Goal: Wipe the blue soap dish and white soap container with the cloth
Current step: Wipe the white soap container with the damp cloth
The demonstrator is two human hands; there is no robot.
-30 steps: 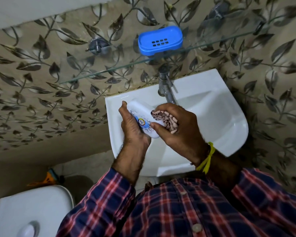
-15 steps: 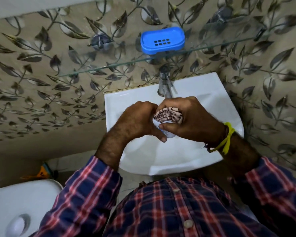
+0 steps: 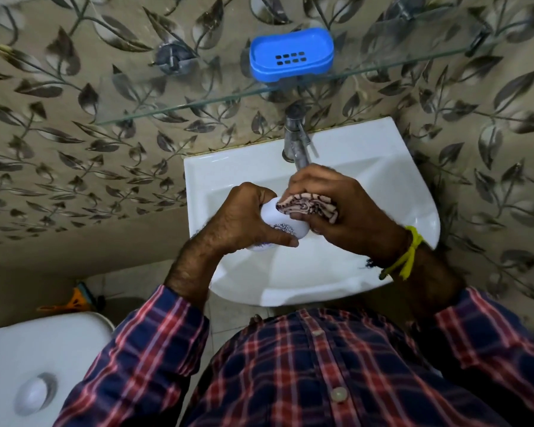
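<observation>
Since earlier frame, more of white soap container [image 3: 282, 221] exposed between hands. Container gripped by left hand [image 3: 244, 217] over sink [image 3: 413, 192]. Cloth [image 3: 309, 204] clutched in right hand [image 3: 346, 211], pressed against container. Blue soap dish [image 3: 291, 53] left on glass shelf [image 3: 198, 103] above.

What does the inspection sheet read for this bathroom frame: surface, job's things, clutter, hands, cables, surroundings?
Surface: white sink, hands working above its basin.
Job's things: white soap container held; cloth pressed on it; blue soap dish on glass shelf.
Clutter: orange item on floor.
Hands: left hand grips container; right hand grips cloth.
Cables: nothing seen.
Surroundings: tap, leaf-patterned wall, toilet tank.
</observation>
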